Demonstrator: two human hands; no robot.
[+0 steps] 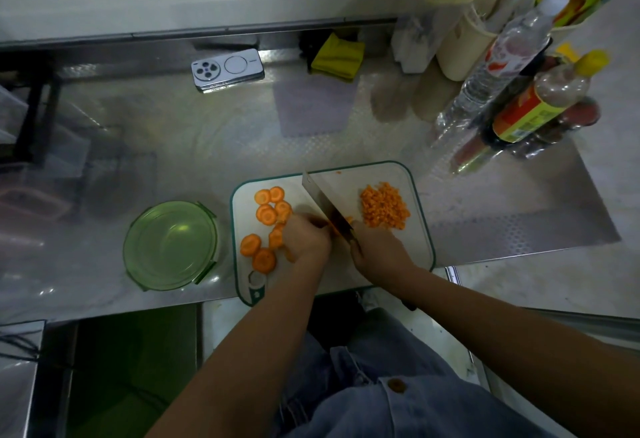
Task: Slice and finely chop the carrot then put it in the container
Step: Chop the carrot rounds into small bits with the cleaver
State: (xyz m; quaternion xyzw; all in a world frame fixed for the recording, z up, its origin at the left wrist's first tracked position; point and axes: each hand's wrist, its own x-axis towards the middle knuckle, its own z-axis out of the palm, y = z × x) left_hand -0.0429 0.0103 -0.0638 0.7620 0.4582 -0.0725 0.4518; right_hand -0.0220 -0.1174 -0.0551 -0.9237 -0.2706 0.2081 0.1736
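Left fingers (pixel 313 223) pin carrot (pixel 348 220) against knife (pixel 322 193), centre of board (pixel 419 240).

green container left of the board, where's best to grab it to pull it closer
Pinch the container at its right rim, the side facing the cutting board, coming down from above. It sits upright and open, round and wide with no handle, so the thin rim is likely the only easy grip.
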